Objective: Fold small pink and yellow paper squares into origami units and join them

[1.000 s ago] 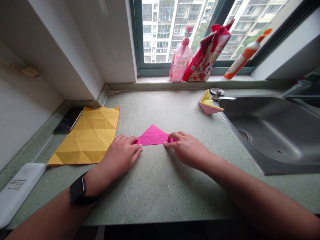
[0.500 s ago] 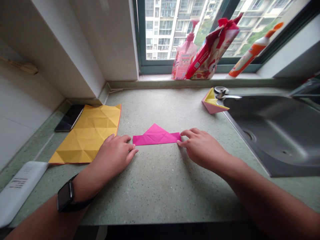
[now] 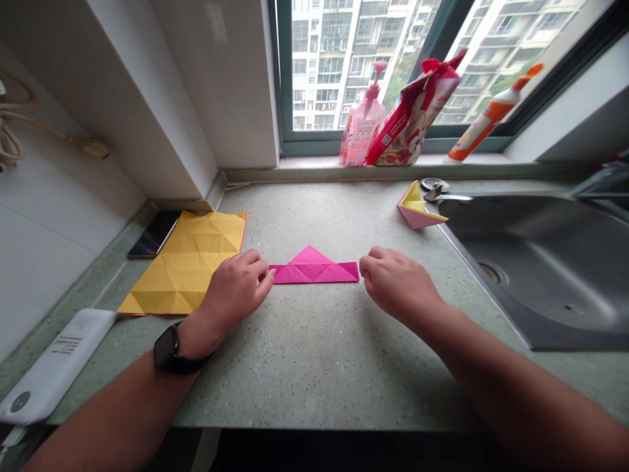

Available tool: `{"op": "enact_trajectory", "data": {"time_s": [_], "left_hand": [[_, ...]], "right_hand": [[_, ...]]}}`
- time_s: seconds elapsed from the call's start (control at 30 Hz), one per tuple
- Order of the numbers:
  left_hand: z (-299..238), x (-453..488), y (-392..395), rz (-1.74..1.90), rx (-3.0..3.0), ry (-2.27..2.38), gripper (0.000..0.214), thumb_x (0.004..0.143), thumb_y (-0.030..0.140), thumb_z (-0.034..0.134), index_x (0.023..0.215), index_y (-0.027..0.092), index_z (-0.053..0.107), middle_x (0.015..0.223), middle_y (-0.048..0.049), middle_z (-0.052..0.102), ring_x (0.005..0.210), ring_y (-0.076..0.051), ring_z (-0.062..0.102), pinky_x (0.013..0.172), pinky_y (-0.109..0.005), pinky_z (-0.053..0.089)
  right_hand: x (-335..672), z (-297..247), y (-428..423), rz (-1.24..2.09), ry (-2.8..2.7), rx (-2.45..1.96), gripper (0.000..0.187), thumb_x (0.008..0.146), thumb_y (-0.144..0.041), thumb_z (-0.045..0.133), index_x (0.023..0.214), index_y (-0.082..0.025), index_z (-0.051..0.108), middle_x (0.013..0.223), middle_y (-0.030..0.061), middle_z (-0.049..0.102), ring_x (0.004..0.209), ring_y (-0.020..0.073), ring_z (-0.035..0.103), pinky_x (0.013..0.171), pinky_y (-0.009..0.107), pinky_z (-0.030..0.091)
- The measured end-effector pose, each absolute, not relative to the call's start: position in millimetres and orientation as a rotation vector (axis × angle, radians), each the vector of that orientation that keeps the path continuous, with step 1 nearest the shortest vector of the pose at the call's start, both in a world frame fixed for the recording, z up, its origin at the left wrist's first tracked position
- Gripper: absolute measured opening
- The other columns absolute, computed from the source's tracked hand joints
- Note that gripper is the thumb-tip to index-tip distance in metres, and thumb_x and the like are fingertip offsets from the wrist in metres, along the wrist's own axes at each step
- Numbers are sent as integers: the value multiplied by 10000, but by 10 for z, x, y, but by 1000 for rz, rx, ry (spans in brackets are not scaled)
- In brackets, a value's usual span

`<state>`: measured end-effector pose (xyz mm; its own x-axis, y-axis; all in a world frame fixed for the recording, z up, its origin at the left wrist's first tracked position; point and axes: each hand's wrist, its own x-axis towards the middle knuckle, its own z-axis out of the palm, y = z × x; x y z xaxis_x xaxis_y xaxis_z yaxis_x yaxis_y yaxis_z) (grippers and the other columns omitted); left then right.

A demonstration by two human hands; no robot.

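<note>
A strip of folded pink origami paper [image 3: 314, 271] lies flat on the speckled green countertop [image 3: 314, 367], with a triangular peak rising from its far edge. My left hand [image 3: 238, 288] rests with curled fingers at the strip's left end, its fingertips touching the paper and holding nothing. My right hand [image 3: 396, 282] sits loosely curled just beside the right end, also empty. Under the left hand's outer side lies a creased yellow paper sheet [image 3: 189, 265], and a black watch [image 3: 168, 349] is on my left wrist.
A folded yellow-and-pink paper piece [image 3: 417, 208] stands by a steel sink [image 3: 535, 275] on the right. A phone [image 3: 154, 234] and a white power bank [image 3: 56, 367] lie at the left. A pink soap bottle [image 3: 362, 134], a red bag [image 3: 411, 117] and an orange-capped bottle [image 3: 491, 115] stand on the windowsill.
The right hand has let go of the strip's right end and drawn back to the right. Both hands' fingers have curled, and the strip now lies flat. The view has shifted slightly.
</note>
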<state>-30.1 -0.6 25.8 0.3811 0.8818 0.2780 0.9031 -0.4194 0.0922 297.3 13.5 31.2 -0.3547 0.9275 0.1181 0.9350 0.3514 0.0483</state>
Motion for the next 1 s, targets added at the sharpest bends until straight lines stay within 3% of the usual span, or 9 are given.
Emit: {"op": "enact_trajectory", "data": {"time_s": [0.1, 0.27, 0.6, 0.8, 1.0], "left_hand": [[193, -304, 14, -484, -2551, -1642, 127, 1048, 231, 611, 1029, 171, 722, 1041, -97, 738, 941, -253, 679, 853, -385, 553], [116, -323, 54, -429, -2649, -1656, 386, 1011, 38, 506, 1293, 192, 719, 1140, -88, 762, 1006, -248, 707, 897, -381, 571], [106, -314, 74, -517, -2779, -1641, 281, 1017, 64, 567, 1098, 201, 799, 1061, -67, 792, 979, -236, 721, 911, -381, 576], [84, -281, 66, -569, -2866, -1572, 169, 1040, 170, 660, 997, 222, 815, 1051, -65, 762, 958, -226, 698, 882, -367, 569], [32, -194, 40, -666, -3080, -1259, 101, 1038, 237, 727, 1002, 252, 819, 1241, -76, 738, 1143, -250, 672, 1041, -424, 532]], "right_hand": [[2885, 338, 97, -1, -2640, -1471, 306, 939, -77, 525, 974, -234, 786, 1044, 87, 772, 886, 221, 690, 718, 333, 498], [2776, 254, 69, 310, -2872, -1157, 354, 924, -59, 565, 1124, -234, 799, 1161, 85, 782, 993, 242, 738, 824, 358, 563], [2803, 69, 180, 156, -2749, -1136, 276, 1035, -142, 595, 1189, -226, 807, 1158, 124, 759, 1056, 268, 714, 952, 431, 589], [2807, -118, 256, 137, -2696, -1120, 357, 1094, -264, 586, 1423, -207, 711, 1411, 159, 723, 1279, 325, 668, 1102, 533, 559], [2793, -220, 281, 248, -2760, -1028, 541, 1085, -389, 652, 1602, -246, 578, 1672, 122, 572, 1559, 350, 489, 1274, 610, 413]]}}
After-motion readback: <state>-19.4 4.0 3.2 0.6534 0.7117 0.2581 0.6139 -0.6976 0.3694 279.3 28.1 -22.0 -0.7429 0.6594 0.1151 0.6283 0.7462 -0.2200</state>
